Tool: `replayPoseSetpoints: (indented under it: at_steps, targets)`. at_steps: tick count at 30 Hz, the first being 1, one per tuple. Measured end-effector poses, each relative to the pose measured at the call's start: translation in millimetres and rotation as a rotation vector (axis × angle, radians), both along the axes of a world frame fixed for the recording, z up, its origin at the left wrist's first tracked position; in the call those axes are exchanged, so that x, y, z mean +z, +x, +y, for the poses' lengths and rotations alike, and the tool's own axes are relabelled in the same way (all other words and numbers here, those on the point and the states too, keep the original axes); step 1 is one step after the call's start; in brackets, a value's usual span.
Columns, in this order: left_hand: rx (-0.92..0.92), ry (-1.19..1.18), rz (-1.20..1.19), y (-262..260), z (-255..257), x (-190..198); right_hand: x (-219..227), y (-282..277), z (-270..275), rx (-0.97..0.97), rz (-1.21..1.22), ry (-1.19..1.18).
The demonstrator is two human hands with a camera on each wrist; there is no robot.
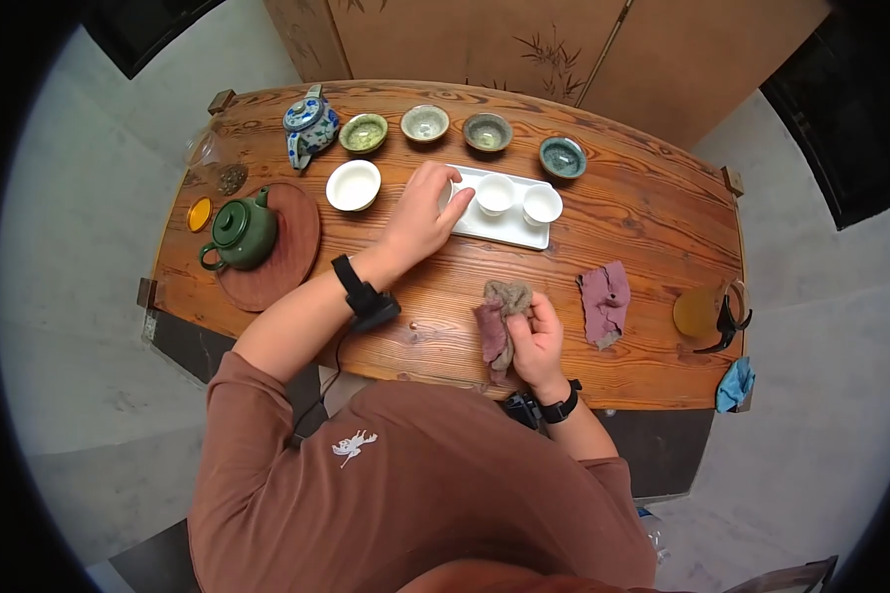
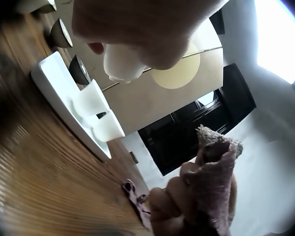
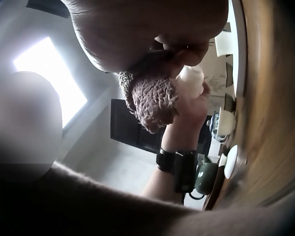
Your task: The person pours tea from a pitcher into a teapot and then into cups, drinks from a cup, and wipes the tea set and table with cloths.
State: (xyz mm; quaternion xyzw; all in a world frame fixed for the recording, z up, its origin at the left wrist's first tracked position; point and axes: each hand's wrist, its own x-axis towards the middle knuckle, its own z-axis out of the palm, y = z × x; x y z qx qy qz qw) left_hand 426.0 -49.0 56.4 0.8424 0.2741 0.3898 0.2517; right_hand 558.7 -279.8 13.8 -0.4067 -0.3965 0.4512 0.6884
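Hands both in closed grips: left hand (image 1: 423, 217) round a white cup (image 2: 122, 63), right hand (image 1: 537, 346) round a bunched cloth (image 1: 494, 331).

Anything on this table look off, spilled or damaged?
The loose pink cloth lies crumpled with a dark spot, maybe a hole or stain; the blue cloth is bunched at a corner of the table. No spill shows.

Green teapot (image 1: 244, 233) on round wooden board (image 1: 304, 237), blue-white teapot (image 1: 310, 126) near four glazed bowls (image 1: 425, 124), amber-filled pitcher (image 1: 697, 312) far right, blue cloth (image 1: 735, 383) at table (image 1: 415, 346) edge, bamboo-painted screen (image 1: 524, 49) behind
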Motion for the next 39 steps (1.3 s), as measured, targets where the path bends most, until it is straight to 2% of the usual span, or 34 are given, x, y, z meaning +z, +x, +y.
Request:
replayPoseSetpoints:
  at_steps: [2, 6, 8, 15, 23, 29, 32, 39]
  targets:
    - [-0.003, 0.157, 0.119, 4, 14, -8, -7, 5, 0, -0.038, 0.041, -0.051]
    - [-0.006, 0.232, 0.287, 8, 25, -18, -11, 4, 2, -0.101, 0.077, -0.077]
    - [-0.017, 0.230, 0.355, 9, 25, -20, -10, 3, 2, -0.066, 0.085, -0.087]
    - [-0.034, 0.312, 0.348, 10, 29, -34, -10, 1, 1, -0.023, 0.059, -0.117]
    - [-0.056, 0.366, 0.416, 14, 24, -23, -12, 1, 2, -0.017, 0.065, -0.129]
    - [-0.056, 0.250, 0.365, 15, 19, -19, -10, 2, 2, 0.001, 0.058, -0.162]
    - [-0.055, 0.272, 0.283, 16, 25, -28, -10, 1, 2, 0.013, 0.066, -0.149]
    - [-0.017, 0.162, 0.314, 14, 29, -21, -9, -1, 2, 0.017, 0.067, -0.163]
